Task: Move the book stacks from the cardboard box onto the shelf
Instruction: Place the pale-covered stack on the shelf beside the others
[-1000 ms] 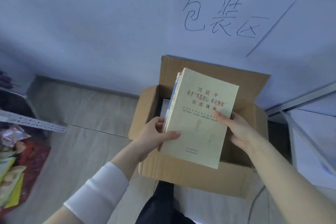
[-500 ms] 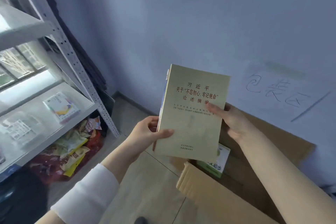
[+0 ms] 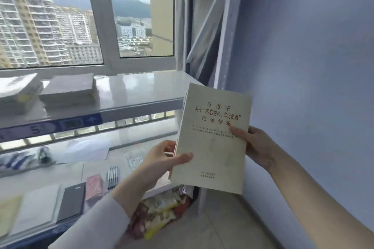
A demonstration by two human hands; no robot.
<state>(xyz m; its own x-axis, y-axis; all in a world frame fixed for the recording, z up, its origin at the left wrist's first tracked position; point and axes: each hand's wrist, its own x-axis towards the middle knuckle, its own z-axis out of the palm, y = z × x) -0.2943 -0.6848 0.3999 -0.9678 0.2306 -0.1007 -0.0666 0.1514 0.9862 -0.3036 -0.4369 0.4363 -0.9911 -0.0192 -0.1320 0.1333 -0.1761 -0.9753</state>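
Books already stacked at the far left of the upper shelf board (image 3: 141, 87): one blurred pile (image 3: 18, 89) at the frame edge, a grey-topped pile (image 3: 68, 91) just beside it, both flat, bare board to their right as far as the corner post (image 3: 228, 32). Below, a lower board (image 3: 66, 168) strewn with a dark flat case (image 3: 71, 201), a pink packet (image 3: 93, 186) and a row of pens (image 3: 112, 176); lower again, near the floor, a heap of bright snack packets (image 3: 162, 210). Then the left hand (image 3: 162, 159), thumb laid across the front cover, fingers curled behind, pinching the lower left corner of the held stack of books (image 3: 214, 137). Stack upright and tilted, pale yellow cover facing the camera, a few thinner spines showing at its left edge, in mid-air near the right end of the upper board and not touching it. Then the right hand (image 3: 253, 147), thumb pressed on the cover, fingers hidden behind, clamping the right edge. Likely trouble: grip on edges only, so the thin inner books could slide out downward and land among the snack packets. Upper board set fairly high; a low approach could knock the stack against its front lip. Setting down too near the right end risks an overhang at the corner; too far left, a bump into the grey-topped pile. Cardboard box out of view.
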